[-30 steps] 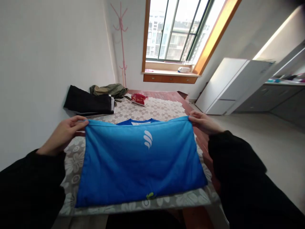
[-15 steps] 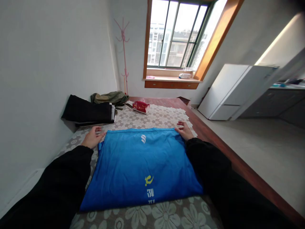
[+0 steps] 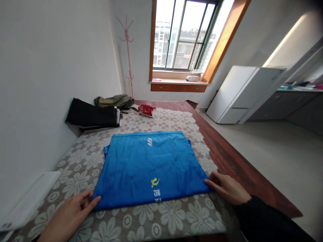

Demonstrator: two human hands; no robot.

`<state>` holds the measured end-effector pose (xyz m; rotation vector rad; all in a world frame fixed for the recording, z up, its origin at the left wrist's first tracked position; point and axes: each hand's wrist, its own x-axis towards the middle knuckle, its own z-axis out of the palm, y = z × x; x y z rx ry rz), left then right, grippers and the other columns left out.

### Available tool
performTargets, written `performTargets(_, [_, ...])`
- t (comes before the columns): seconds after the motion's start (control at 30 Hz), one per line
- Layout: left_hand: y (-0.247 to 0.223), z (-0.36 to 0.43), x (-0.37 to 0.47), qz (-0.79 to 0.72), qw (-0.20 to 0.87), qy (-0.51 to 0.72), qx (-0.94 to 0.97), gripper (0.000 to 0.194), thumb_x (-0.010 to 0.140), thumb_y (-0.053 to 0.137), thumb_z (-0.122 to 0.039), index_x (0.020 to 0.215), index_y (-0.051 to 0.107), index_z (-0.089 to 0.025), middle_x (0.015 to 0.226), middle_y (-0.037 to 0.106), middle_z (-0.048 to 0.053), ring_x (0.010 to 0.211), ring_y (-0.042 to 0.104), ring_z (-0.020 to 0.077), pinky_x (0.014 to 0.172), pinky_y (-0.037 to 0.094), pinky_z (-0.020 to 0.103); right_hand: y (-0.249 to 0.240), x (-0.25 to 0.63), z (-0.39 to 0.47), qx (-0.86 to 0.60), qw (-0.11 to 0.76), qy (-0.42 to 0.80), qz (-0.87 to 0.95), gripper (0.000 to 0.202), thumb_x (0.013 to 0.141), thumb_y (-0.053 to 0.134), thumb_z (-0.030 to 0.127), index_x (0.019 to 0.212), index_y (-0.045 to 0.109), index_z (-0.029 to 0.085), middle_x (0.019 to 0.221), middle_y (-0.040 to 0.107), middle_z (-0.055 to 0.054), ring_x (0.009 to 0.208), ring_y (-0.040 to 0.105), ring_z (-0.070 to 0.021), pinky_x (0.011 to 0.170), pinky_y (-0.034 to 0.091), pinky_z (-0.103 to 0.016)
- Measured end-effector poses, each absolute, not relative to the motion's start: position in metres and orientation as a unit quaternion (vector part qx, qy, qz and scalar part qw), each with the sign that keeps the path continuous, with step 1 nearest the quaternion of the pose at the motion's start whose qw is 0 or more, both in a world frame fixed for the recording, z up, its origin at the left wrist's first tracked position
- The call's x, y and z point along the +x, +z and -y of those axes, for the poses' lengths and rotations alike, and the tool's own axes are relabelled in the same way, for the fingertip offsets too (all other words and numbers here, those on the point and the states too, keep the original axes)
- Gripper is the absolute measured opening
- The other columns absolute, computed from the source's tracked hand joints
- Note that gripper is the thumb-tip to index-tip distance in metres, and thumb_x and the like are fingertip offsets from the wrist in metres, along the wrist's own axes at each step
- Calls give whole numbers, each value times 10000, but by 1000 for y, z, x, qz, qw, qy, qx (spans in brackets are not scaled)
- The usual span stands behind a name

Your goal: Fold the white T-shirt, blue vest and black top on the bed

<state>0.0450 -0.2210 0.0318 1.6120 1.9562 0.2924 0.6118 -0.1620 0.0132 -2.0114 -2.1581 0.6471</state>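
A blue garment (image 3: 151,164) lies folded flat on the floral cloth (image 3: 174,215), with a small white logo near its far edge and a yellow mark with white characters near its close edge. At its near left corner, my left hand (image 3: 75,208) has thumb and fingers closed on the fabric. My right hand (image 3: 227,188) pinches the near right corner the same way. A bit of blue fabric sticks out beyond each side towards the far end.
Folded black cloth (image 3: 92,114), an olive bag (image 3: 114,101) and a red packet (image 3: 147,110) lie beyond the garment. A wall rises at left. The wooden edge (image 3: 227,154) runs along the right; a white refrigerator (image 3: 232,94) stands past it.
Both hands have moved from the far corners of the blue garment to its near corners and now grip there. The garment itself stays laid out much as before.
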Motion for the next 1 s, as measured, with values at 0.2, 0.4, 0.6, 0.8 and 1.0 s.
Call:
performTargets(0.2, [40,234,51,-743,326,129,570,502,766,494,-717,602,506,-242,520,528,-11,517,548,199,531,385,282,0,625,163,-627,63,227,743,425,918,426,600,723,548,242,733,665,-51,701,629,-236,664,419,-332])
performTargets(0.4, [38,243,54,-752,415,140,493,552,677,481,-799,668,489,-247,544,625,7,442,574,203,480,406,290,12,626,162,-649,37,217,728,375,891,470,577,742,567,247,753,684,-54,714,644,-246,647,406,-341])
performTargets(0.6, [37,244,56,-749,397,217,483,514,714,521,-755,696,425,-251,557,596,-18,487,579,188,458,400,266,53,561,156,-606,102,164,772,329,941,473,553,881,567,244,773,657,-37,694,608,-213,667,403,-335])
performTargets(0.8, [21,248,65,-736,418,352,399,589,598,661,-727,792,340,-272,591,526,-62,526,596,197,395,377,239,85,429,104,-395,118,235,880,224,950,550,430,926,599,213,741,650,-10,669,576,-164,627,361,-287])
performTargets(1.0, [11,255,82,-739,356,410,398,534,704,609,-716,840,351,-269,647,554,-49,492,579,174,398,369,239,88,241,21,-380,86,148,909,474,900,565,642,1007,607,182,964,715,-107,878,673,-268,688,445,-321])
